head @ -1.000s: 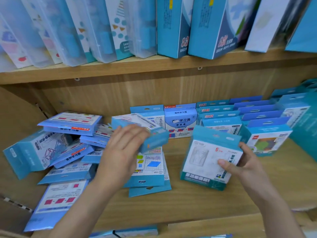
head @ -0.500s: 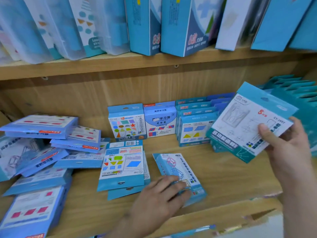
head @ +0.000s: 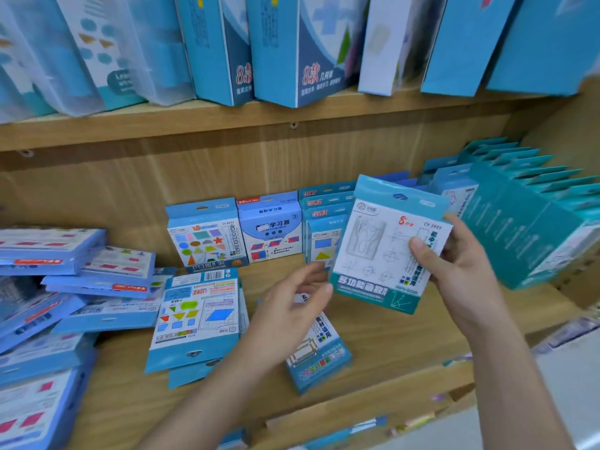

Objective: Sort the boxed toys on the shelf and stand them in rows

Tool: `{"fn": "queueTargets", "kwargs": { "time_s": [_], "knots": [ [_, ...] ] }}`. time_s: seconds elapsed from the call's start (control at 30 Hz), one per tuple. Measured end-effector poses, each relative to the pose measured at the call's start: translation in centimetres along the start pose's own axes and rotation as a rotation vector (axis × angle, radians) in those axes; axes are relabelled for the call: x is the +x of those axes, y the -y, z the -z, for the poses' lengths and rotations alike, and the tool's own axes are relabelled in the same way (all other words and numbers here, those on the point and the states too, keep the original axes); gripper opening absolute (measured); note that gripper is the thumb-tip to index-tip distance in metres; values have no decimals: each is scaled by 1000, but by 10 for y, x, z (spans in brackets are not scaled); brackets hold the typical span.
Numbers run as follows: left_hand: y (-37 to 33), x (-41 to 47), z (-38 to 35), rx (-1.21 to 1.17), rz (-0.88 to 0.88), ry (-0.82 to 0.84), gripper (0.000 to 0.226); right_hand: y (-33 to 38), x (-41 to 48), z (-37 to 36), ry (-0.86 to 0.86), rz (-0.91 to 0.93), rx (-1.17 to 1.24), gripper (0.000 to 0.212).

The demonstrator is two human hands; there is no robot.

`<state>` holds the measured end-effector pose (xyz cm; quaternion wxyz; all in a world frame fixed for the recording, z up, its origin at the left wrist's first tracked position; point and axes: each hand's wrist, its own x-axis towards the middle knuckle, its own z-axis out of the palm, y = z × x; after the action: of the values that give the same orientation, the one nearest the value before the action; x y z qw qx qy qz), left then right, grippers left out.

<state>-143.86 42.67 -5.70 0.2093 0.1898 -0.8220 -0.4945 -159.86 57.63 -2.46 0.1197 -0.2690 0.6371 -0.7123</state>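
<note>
Grip of the right hand (head: 464, 274) closes on a teal boxed toy (head: 373, 248), held tilted above the shelf (head: 406, 345); left hand (head: 285, 319) hovers slack-fingered, holding nothing, over a flat box (head: 324, 362).

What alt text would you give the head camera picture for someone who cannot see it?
A person's right hand holds a teal-and-white boxed toy tilted above a wooden shelf, while the open left hand hovers over a small box lying flat. Standing boxes line the back; a loose pile lies at left.
</note>
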Motion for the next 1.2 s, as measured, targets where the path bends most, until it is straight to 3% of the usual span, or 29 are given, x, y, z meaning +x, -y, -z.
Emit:
{"fn": "queueTargets", "kwargs": {
  "time_s": [0.1,0.17,0.27,0.37,0.5,0.7,0.87,1.07,1.2],
  "knots": [
    [-4,8,1,16,-27,103,32,-2,2,-2,35,-5,-20,50],
    [1,7,20,258,-102,47,28,-2,5,-6,49,0,-18,55],
    [21,11,80,829,-183,-199,20,1,15,-23,101,32,-8,53],
    [46,9,146,1245,87,-150,27,11,25,-56,192,53,0,40],
    [63,1,177,1513,367,165,46,22,38,-125,379,102,32,35],
    [52,-4,192,1585,418,455,48,21,48,-229,574,168,-107,39],
    [45,-21,195,1655,317,443,47,7,54,-270,614,118,-171,37],
    [45,-34,194,1681,322,529,68,2,66,-289,642,-131,28,35],
    [60,-40,197,1709,177,429,43,-2,76,-290,686,-220,97,38]
  ]
}}
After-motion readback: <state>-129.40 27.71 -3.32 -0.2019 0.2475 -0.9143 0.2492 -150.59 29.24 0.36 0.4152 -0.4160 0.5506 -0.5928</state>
